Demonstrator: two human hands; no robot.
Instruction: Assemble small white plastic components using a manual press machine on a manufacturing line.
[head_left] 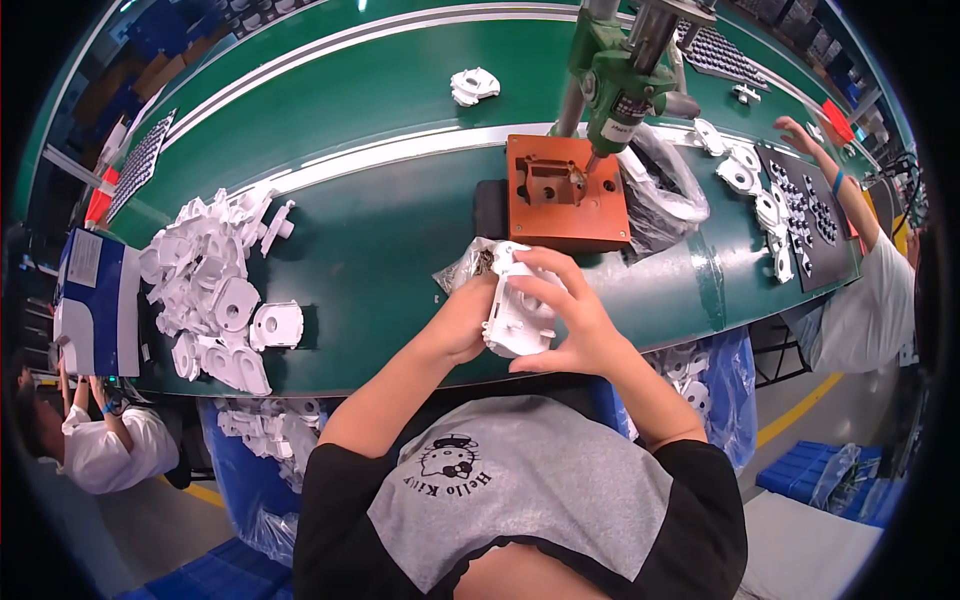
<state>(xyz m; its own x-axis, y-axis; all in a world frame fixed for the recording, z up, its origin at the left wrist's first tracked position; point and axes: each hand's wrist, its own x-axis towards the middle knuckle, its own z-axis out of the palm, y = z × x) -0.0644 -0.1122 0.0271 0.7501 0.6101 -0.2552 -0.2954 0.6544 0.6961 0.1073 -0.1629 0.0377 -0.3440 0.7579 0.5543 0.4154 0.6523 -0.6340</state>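
At the centre of the frame, the right hand (580, 315) curves wide, thumb and fingers clamped on a white, hollow, ribbed plastic housing (523, 325). The left hand (468, 318) is at its left edge; fingers hidden, I cannot tell its grip. Just above, a crinkled clear plastic bag (459, 271) rests on the smooth green tabletop (370, 250).

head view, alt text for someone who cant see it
A white part in the grip of a person's right hand, the left hand against it, over a green table. Ahead, a green press stands over an orange block; more parts lie heaped at left.
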